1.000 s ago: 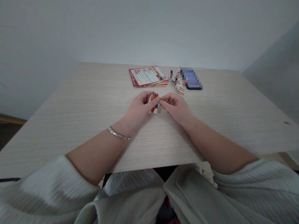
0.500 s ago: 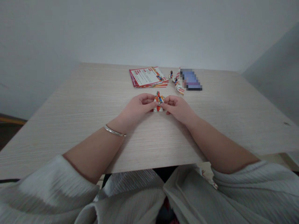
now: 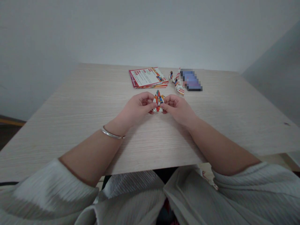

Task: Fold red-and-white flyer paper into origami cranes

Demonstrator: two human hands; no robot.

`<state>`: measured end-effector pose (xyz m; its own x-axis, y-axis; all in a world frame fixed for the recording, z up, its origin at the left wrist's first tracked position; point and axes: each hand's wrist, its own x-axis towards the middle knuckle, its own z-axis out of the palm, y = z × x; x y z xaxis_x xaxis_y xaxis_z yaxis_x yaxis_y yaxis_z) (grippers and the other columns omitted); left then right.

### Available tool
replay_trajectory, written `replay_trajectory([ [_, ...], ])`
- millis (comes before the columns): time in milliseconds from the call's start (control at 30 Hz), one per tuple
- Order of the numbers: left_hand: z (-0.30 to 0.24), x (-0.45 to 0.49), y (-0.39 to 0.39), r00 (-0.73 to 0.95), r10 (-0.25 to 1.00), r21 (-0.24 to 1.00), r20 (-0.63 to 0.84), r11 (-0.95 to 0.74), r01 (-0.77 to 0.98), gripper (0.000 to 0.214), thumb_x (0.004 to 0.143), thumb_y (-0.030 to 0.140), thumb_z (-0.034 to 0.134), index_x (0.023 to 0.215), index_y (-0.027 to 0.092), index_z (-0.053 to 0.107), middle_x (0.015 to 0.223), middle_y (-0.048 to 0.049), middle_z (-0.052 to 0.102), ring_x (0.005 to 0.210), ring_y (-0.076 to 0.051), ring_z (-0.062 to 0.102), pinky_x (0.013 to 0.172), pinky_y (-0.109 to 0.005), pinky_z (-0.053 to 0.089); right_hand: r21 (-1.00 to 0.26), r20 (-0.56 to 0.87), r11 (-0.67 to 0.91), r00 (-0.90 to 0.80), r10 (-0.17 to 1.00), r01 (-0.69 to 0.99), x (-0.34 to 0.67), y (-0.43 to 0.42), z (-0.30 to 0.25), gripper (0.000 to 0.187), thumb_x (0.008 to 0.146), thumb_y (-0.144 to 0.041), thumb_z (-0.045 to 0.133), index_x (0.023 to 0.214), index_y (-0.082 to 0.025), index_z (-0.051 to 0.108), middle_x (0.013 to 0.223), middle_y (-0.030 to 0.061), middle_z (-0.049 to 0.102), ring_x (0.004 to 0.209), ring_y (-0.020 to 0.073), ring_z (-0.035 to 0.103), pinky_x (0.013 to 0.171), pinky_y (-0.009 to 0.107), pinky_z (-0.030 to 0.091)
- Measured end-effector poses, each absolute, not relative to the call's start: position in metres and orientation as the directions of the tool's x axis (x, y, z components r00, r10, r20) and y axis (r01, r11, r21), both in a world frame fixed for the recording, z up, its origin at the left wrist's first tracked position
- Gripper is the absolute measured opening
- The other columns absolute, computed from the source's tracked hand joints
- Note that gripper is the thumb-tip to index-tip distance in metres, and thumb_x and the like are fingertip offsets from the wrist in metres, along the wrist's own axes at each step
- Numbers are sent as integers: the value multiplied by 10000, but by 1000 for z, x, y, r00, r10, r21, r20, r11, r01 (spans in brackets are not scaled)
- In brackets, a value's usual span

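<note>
A small folded paper piece (image 3: 158, 100), printed in red, orange, blue and white, stands between my two hands near the middle of the wooden table (image 3: 82, 103). My left hand (image 3: 138, 108), with a silver bracelet on its wrist, pinches the piece's left side. My right hand (image 3: 176, 107) pinches its right side. The fingers of both hands are curled, and the piece's pointed top shows above them.
At the far side of the table lies a stack of printed red-bordered paper sheets (image 3: 147, 77). To its right lie folded paper figures (image 3: 177, 82) and a blurred dark flat object (image 3: 191, 80). A pale wall stands behind the table.
The folded piece has turned from lying against my left fingers to standing point-up between both hands. Both hands shifted slightly toward each other.
</note>
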<state>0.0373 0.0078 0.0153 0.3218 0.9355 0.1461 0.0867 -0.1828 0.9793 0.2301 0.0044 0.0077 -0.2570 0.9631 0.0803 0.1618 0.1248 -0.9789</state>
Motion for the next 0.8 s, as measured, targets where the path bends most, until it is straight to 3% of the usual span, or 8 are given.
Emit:
replay_trajectory([
  [133,8,33,13,265,937,911,226,-300,284,67,788,257,739,817,197,753,824,-25,714,765,-156,623,733,-289,505,-985,69,109,-270,960,136,232,5,5,157,764,-229,799,834,-214,660,775,-7,721,710,132,674,693,285,574],
  [233,8,31,13,233,923,828,307,-380,412,80,787,255,763,844,206,791,886,-27,713,832,-166,623,785,-292,507,-983,84,128,-299,951,128,233,5,6,108,808,-248,745,905,-215,711,887,19,765,781,137,695,717,286,595],
  [300,10,32,11,257,923,815,286,-376,442,97,815,228,728,879,202,796,853,-17,708,802,-159,614,767,-287,497,-981,108,152,-304,947,125,233,5,6,119,823,-281,738,923,-217,726,908,23,777,788,138,698,723,286,600],
  [533,10,34,8,325,911,832,256,-378,405,154,854,197,643,933,184,775,951,-44,760,857,-184,659,775,-314,506,-958,168,228,-306,937,173,235,6,3,153,791,-334,791,889,-222,757,848,12,777,745,141,686,764,314,588],
  [800,4,38,9,313,934,961,170,-228,159,219,867,269,675,1062,184,727,1015,-61,769,930,-197,695,894,-361,540,-957,140,203,-282,949,207,237,7,3,109,819,-322,752,864,-224,741,809,10,756,719,150,676,720,315,574],
])
